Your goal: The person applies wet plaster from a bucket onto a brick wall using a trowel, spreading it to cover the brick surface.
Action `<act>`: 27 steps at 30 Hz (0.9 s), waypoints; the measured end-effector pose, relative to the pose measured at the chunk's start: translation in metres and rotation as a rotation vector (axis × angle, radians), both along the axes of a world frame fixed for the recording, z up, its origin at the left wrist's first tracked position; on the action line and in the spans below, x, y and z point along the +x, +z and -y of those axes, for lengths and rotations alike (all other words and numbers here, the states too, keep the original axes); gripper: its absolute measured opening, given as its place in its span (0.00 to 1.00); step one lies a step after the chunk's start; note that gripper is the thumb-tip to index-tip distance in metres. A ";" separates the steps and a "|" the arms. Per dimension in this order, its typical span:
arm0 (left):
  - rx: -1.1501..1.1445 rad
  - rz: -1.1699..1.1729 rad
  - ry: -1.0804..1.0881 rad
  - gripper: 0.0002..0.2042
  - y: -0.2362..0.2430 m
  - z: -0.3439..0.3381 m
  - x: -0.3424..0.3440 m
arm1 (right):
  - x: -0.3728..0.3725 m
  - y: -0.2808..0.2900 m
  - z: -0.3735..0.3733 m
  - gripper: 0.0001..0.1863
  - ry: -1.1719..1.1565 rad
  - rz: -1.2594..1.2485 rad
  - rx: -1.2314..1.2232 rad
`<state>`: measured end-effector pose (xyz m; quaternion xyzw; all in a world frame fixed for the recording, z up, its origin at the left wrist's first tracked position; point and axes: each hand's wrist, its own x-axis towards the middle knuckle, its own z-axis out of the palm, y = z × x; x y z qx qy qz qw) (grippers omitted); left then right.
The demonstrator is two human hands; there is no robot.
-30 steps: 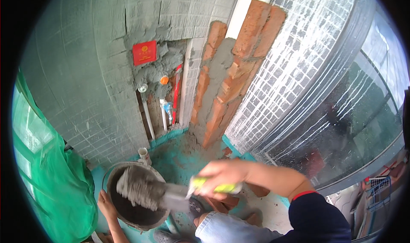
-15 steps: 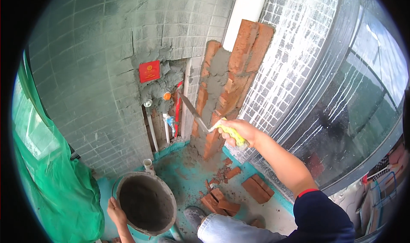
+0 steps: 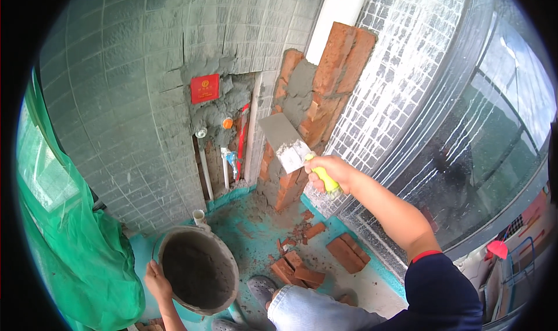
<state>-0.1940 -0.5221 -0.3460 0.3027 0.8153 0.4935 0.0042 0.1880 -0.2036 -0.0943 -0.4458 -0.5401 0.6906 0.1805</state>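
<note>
My right hand (image 3: 332, 173) is closed round the yellow-green handle of a trowel (image 3: 278, 131). Its flat grey blade is turned broad side to view, with some mortar smeared near the handle end. The blade is in front of a brick column (image 3: 334, 58), hiding part of it; whether they touch I cannot tell. Wet grey mortar (image 3: 300, 80) covers part of the column's left side. At lower left, my left hand (image 3: 157, 281) grips the edge of a round bucket (image 3: 223, 245), fingertips partly hidden. Dark grey mortar (image 3: 196, 276) lies inside the bucket.
Loose bricks (image 3: 349, 253) and rubble lie on the floor by my feet. Left of the column, pipes and a blue valve (image 3: 232, 158) sit in a wall recess below a red square cover (image 3: 204, 88). Green netting (image 3: 99, 261) hangs at left; a window (image 3: 482, 139) stands at right.
The trowel blade has turned from nearly edge-on to broad side showing. My right hand has shifted slightly right. My left hand stays at the bucket, which is tilted a little differently.
</note>
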 end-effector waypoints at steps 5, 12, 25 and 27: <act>0.023 -0.004 -0.012 0.21 0.001 -0.005 0.007 | 0.008 0.015 -0.016 0.08 -0.143 -0.084 0.043; -0.029 0.024 -0.012 0.21 0.005 -0.008 0.008 | 0.004 0.023 -0.014 0.08 -0.177 -0.104 0.093; -0.019 0.028 -0.022 0.21 0.004 -0.011 0.008 | 0.012 0.050 -0.015 0.10 -0.189 -0.050 0.167; -0.032 0.045 -0.027 0.21 0.008 -0.011 0.012 | 0.013 0.053 -0.017 0.10 -0.183 -0.072 0.167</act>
